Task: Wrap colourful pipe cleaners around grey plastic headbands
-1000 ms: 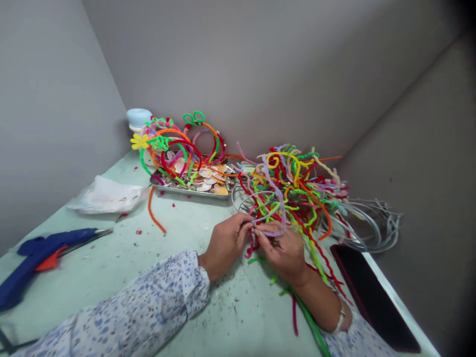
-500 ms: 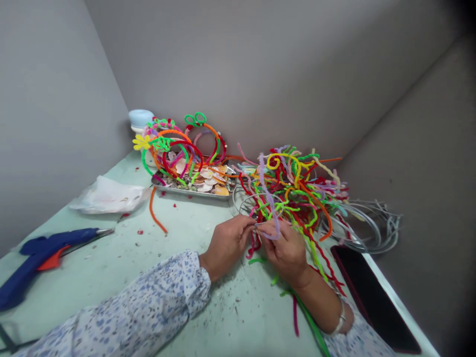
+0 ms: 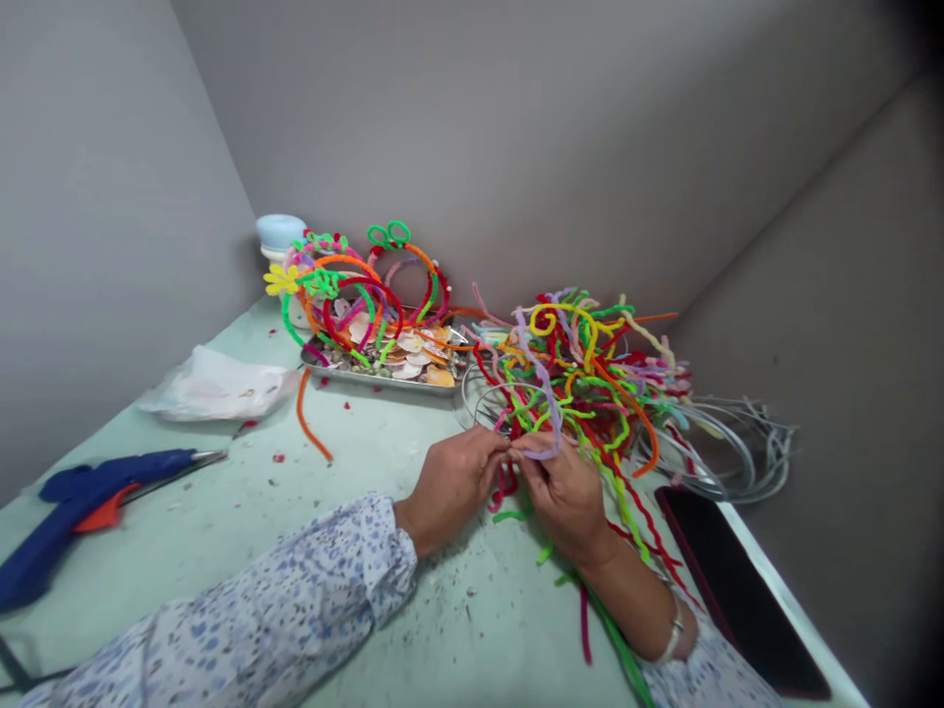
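A lilac pipe cleaner point(image 3: 542, 379) rises from between my hands, its lower end curving back to my fingertips. My left hand point(image 3: 455, 484) is closed in a pinch at that end, thumb and forefinger together. Touching it, my right hand point(image 3: 566, 500) is also closed, with the pipe cleaner lying across its fingers. Thin grey wire hoops point(image 3: 478, 391) show just beyond the fingertips; whether a finger grips one is hidden. Behind my hands lies a tangled heap of coloured pipe cleaners point(image 3: 590, 364), red, green, yellow and orange among them.
A metal tray point(image 3: 383, 382) of shells carries several pipe-cleaner-wrapped hoops point(image 3: 361, 265). On the left lie a blue glue gun point(image 3: 110, 482) and a plastic bag point(image 3: 221, 386). A phone point(image 3: 737, 590) and grey wire hoops point(image 3: 744, 452) are at the right, near the wall.
The lilac pipe cleaner's lower bend has shifted slightly up and right, opening into a wider curve. Both hands stay together in nearly the same place.
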`<state>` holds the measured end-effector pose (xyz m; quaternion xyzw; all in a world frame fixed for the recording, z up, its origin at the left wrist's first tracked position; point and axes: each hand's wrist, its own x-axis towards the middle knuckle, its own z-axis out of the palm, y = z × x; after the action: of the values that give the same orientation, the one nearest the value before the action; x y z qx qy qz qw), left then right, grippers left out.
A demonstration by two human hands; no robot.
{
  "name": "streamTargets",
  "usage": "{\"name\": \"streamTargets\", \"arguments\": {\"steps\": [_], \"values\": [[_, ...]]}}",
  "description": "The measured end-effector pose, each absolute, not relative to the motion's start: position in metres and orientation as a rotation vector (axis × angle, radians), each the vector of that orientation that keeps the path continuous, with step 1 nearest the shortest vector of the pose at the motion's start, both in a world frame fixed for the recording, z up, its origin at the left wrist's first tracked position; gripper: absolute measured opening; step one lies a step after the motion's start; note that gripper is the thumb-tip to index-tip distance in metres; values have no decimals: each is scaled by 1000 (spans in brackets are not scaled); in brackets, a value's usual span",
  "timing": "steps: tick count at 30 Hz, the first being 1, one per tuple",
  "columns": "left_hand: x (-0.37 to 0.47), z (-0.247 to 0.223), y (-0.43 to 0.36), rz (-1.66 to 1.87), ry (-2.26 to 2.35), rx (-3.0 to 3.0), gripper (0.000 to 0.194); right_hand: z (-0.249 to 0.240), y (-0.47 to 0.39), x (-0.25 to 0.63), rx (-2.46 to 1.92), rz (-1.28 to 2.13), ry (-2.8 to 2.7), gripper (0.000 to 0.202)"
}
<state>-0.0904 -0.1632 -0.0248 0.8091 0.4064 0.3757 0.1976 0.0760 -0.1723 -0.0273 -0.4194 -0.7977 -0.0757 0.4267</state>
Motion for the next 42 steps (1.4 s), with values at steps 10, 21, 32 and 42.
{"name": "streamTargets", "arguments": {"steps": [10,21,32,42], "values": [[-90,-27,-162,1084,1161,2224,16,-24,-173,71,-1200,39,-1869,9],[-89,-24,-163,1150,1194,2154,15,-22,-174,73,-1164,205,-1775,6],[-88,-21,-168,1119,1162,2214,12,-22,-174,70,-1164,189,-1765,9],[-89,-22,-167,1111,1158,2243,13,-25,-172,69,-1268,241,-1737,13]]}}
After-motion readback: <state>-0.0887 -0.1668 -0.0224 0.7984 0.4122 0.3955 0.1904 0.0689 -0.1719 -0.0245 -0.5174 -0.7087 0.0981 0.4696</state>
